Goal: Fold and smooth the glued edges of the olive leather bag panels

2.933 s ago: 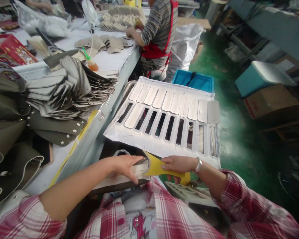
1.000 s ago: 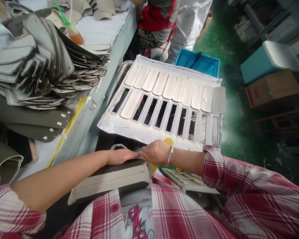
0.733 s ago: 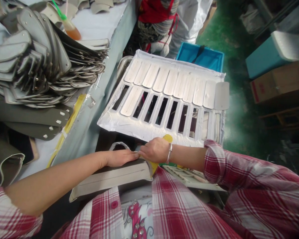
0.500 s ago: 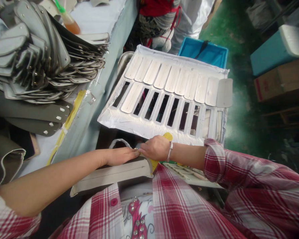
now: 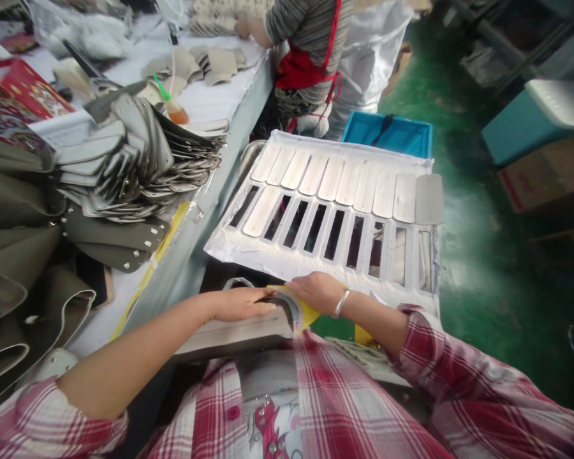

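My left hand (image 5: 239,303) lies flat on top of a grey folded leather piece (image 5: 234,333) held against my lap. My right hand (image 5: 317,291) presses a yellow sheet (image 5: 307,313) against the rounded end of that piece, fingers curled over it. Just beyond my hands stands a white slotted board (image 5: 249,245) with pale strips (image 5: 335,178) laid across its far row and one strip in the near row.
A heap of grey leather parts (image 5: 129,166) covers the workbench on the left, with its pale edge (image 5: 191,242) running beside the board. Another person in a red apron (image 5: 310,57) works at the far end. A blue bin (image 5: 387,134) and cardboard boxes (image 5: 550,178) sit on the green floor.
My head has tilted up, so more of the bench and the other person show. My right hand has slid slightly right along the piece's end with the yellow sheet; my left hand stays flat.
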Demonstrator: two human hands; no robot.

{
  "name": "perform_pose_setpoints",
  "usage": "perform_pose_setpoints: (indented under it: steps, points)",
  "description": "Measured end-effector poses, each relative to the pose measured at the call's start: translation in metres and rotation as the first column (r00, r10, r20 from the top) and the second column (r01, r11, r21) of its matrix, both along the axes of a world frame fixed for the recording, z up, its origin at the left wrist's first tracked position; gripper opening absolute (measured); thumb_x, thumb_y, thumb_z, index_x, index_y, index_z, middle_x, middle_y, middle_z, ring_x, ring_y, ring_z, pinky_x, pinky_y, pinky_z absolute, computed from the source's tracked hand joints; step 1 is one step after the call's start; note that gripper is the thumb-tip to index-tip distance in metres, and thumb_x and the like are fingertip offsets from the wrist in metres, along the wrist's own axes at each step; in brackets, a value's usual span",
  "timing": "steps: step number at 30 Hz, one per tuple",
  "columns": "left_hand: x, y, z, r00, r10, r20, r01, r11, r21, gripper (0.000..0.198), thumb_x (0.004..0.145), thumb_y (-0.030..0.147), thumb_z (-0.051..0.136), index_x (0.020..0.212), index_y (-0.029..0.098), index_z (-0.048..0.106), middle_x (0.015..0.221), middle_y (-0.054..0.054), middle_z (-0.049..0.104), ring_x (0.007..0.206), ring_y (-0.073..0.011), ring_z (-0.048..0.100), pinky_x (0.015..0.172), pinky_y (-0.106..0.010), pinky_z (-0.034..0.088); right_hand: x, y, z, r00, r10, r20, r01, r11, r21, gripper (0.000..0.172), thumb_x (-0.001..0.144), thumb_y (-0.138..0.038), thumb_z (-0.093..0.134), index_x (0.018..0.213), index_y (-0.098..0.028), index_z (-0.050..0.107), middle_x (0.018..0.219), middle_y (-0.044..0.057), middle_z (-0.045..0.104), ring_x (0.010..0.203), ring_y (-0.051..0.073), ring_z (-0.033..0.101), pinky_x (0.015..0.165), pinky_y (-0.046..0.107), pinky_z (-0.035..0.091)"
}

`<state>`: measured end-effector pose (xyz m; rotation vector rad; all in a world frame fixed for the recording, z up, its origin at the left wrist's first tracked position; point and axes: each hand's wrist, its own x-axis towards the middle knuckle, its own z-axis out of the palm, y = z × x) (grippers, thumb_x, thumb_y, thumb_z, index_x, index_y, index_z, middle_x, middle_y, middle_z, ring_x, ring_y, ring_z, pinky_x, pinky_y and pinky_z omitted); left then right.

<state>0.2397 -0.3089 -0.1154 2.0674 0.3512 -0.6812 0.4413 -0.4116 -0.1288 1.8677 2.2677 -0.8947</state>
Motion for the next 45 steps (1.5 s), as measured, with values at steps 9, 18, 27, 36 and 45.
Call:
perform_pose_setpoints:
  steps: [9, 18, 27, 36, 45]
  points:
    - [0.000, -0.075, -0.008, 0.988, -0.062, 0.143, -0.040, 0.787, 0.616, 0.101, 0.066, 0.063, 0.060, 0.140, 0.007, 0.021, 0.146, -0.019, 0.024, 0.133, -0.0314, 0.026, 0.106, -0.046, 0.025, 0.022, -0.081, -0.021, 0.537, -0.572, -0.621, 0.121, 0.780, -0.614, 0.040, 0.076, -0.054, 0.057, 0.081, -0.015, 0.050, 0.074, 0.001, 0.059, 0.063, 0.012, 0.055, 0.059, 0.024, 0.045]
    - [-0.026, -0.091, -0.031, 0.890, -0.077, 0.450, -0.291, 0.664, 0.689, 0.079, 0.077, 0.057, 0.054, 0.133, 0.006, 0.036, 0.138, -0.019, 0.040, 0.130, -0.0271, 0.034, 0.107, -0.044, 0.028, 0.022, -0.080, -0.008, 0.014, -0.755, -0.656, -0.038, 0.655, -0.755, 0.049, 0.075, -0.043, 0.064, 0.111, -0.021, 0.040, 0.075, 0.001, 0.062, 0.050, 0.012, 0.058, 0.042, 0.021, 0.044]
    - [-0.025, -0.088, -0.037, 0.837, -0.061, 0.543, -0.369, 0.670, 0.644, 0.069, 0.076, 0.054, 0.057, 0.125, 0.008, 0.047, 0.131, -0.018, 0.049, 0.123, -0.0287, 0.043, 0.103, -0.047, 0.034, -0.037, -0.007, 0.018, -0.406, -0.474, -0.781, 0.500, 0.601, -0.624, 0.020, 0.067, -0.028, 0.066, 0.078, -0.013, 0.057, 0.064, 0.000, 0.058, 0.052, 0.010, 0.053, 0.056, 0.027, 0.049]
    - [-0.028, -0.083, -0.032, 0.833, -0.045, 0.551, -0.380, 0.677, 0.630, 0.070, 0.075, 0.055, 0.058, 0.125, 0.007, 0.048, 0.132, -0.017, 0.049, 0.122, -0.0287, 0.044, 0.102, -0.045, 0.036, -0.075, 0.032, -0.001, -0.427, -0.384, -0.819, 0.730, 0.387, -0.563, 0.018, 0.066, -0.024, 0.059, 0.073, -0.018, 0.043, 0.063, -0.005, 0.050, 0.040, 0.003, 0.036, 0.037, 0.018, 0.025]
    - [-0.030, -0.081, -0.032, 0.823, -0.033, 0.567, -0.389, 0.696, 0.604, 0.066, 0.078, 0.054, 0.055, 0.123, 0.006, 0.049, 0.131, -0.018, 0.049, 0.123, -0.0282, 0.044, 0.103, -0.044, 0.035, -0.082, 0.043, -0.004, -0.356, -0.481, -0.801, 0.747, 0.369, -0.554, 0.024, 0.063, -0.018, 0.053, 0.085, -0.020, 0.043, 0.052, -0.010, 0.038, 0.039, 0.005, 0.032, 0.038, 0.019, 0.028]
